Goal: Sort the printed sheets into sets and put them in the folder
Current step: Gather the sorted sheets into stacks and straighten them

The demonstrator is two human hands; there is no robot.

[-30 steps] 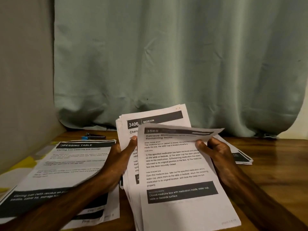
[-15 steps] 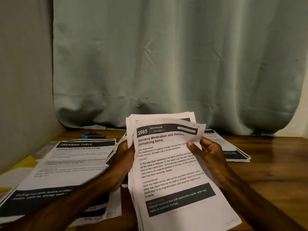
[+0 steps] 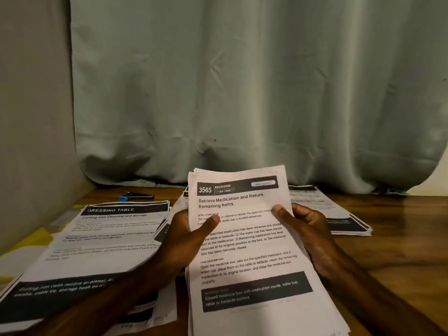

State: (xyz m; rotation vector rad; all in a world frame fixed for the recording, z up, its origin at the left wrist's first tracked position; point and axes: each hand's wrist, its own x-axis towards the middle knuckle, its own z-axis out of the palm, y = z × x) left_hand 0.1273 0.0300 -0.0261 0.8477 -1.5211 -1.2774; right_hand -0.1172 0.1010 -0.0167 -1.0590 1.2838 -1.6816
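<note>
Above the wooden table (image 3: 392,258), the left hand (image 3: 184,236) and right hand (image 3: 308,229) each pinch a side of the stack of printed sheets (image 3: 247,267), thumbs on its top page, between the Dressing Table pile (image 3: 104,238) and another pile (image 3: 339,214).

A thick stack of printed sheets (image 3: 244,263), topped by page 3565 "Retrieve Medication and Return Remaining Items", is held tilted up, with a flat "DRESSING TABLE" pile (image 3: 104,241) at 9 o'clock and another pile (image 3: 312,197) at 2 o'clock.
</note>
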